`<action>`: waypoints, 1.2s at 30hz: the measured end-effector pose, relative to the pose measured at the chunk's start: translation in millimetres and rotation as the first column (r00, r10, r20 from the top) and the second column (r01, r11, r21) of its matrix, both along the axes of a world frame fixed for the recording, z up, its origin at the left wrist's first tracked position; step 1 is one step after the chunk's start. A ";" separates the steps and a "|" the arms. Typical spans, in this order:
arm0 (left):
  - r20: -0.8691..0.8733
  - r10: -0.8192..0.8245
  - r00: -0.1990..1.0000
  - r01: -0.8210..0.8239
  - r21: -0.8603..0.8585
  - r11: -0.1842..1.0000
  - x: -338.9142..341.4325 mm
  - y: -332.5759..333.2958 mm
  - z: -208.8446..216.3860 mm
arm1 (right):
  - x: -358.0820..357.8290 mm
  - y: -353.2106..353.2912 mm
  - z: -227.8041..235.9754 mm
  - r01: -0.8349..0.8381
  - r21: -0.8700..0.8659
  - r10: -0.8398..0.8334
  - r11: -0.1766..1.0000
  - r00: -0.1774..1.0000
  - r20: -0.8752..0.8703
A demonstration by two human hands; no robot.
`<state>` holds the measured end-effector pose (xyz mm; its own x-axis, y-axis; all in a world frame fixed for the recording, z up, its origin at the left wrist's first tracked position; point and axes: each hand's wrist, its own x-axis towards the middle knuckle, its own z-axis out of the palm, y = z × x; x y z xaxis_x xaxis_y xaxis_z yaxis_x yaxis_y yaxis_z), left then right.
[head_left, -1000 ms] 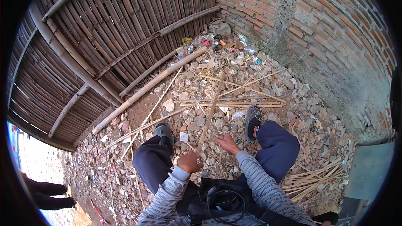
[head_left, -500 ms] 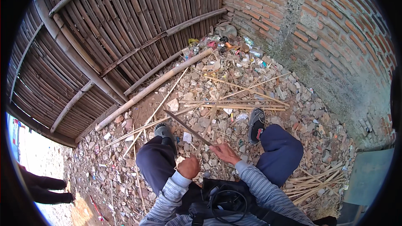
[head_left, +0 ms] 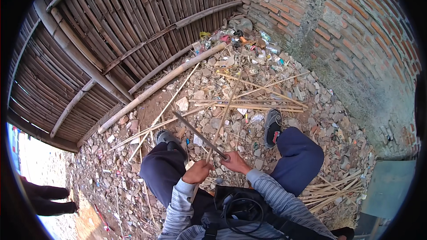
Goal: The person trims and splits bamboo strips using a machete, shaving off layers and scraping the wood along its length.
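I sit on rubble with my knees apart. My right hand [head_left: 235,162] grips the handle of a long dark blade [head_left: 200,135] that slants up to the left. My left hand [head_left: 199,172] is closed around the near end of a long thin bamboo strip [head_left: 227,109], which runs away from me toward the brick wall. The blade crosses the strip just in front of both hands. My feet wear dark sandals [head_left: 272,126], and my legs are in dark blue trousers.
Cut bamboo strips [head_left: 249,104] lie scattered on the stony ground ahead, and another pile [head_left: 331,191] lies at my right. A thick bamboo pole [head_left: 160,86] rests along a woven bamboo fence [head_left: 111,31]. A brick wall [head_left: 338,31] stands right. Another person's legs [head_left: 44,198] show at far left.
The dark blade has come up in my right hand and now crosses the strip. My left hand has moved in closer to my right on the strip.
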<state>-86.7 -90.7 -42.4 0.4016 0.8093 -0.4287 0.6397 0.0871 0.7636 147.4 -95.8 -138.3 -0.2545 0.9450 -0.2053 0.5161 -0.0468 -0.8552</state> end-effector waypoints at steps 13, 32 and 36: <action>0.086 0.072 0.994 -0.052 -0.223 0.973 10.2 4.7 23.9 | -9.4 9.2 4.6 0.067 0.004 -0.067 0.998 0.997 -0.034; 0.192 0.033 0.981 -0.061 0.143 0.988 11.5 -2.7 -27.0 | -1.5 23.1 -33.1 0.135 -0.015 -0.135 0.991 0.991 0.012; 0.129 0.030 0.991 -0.042 0.098 0.994 8.3 -2.3 -26.4 | -12.4 12.4 -12.3 0.090 -0.009 -0.090 0.996 0.996 -0.001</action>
<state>-78.3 -93.1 -68.8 0.4175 0.8604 -0.2923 0.5346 0.0276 0.8447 135.0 -83.4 -150.6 -0.1684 0.9623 -0.2138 0.5082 -0.1011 -0.8553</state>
